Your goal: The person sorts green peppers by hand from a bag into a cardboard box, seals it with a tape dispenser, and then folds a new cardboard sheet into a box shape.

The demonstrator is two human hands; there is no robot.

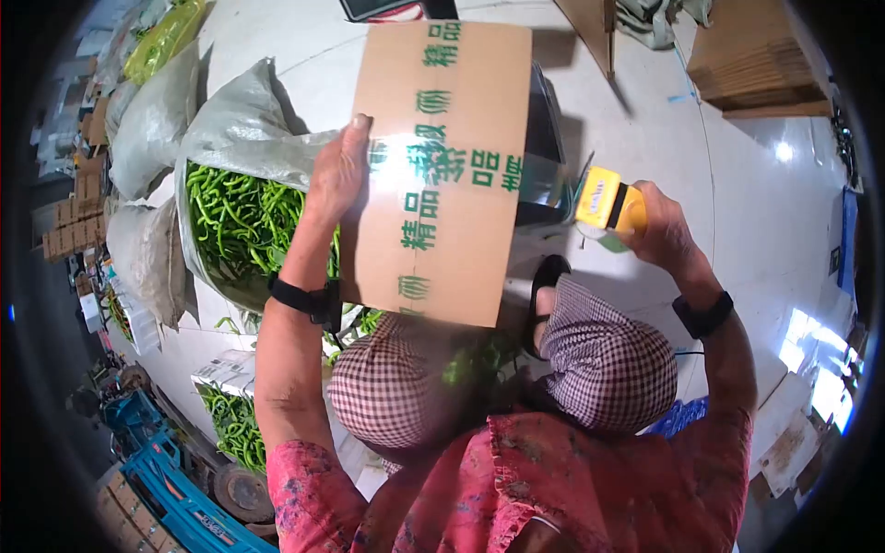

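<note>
A brown cardboard box (442,276) is held upright over my knees. Clear tape with green printed characters (424,157) lies on its face. My left hand (338,170) is closed on the box's left edge, thumb on the near face and the other fingers hidden behind. To the right of the box, my right hand (666,230) is wrapped round a yellow tape dispenser (599,198). The dispenser's head points toward the box, with a small gap between them in view. Behind the box's right side a dark flat object (546,138) partly shows; I cannot make out its kind.
At the left an open sack (230,138) spills green chili peppers (244,217). More peppers (238,429) lie in a white box below. Closed sacks (157,138) stand farther left, near a blue cart (175,488). Flattened cardboard (756,60) sits at the upper right.
</note>
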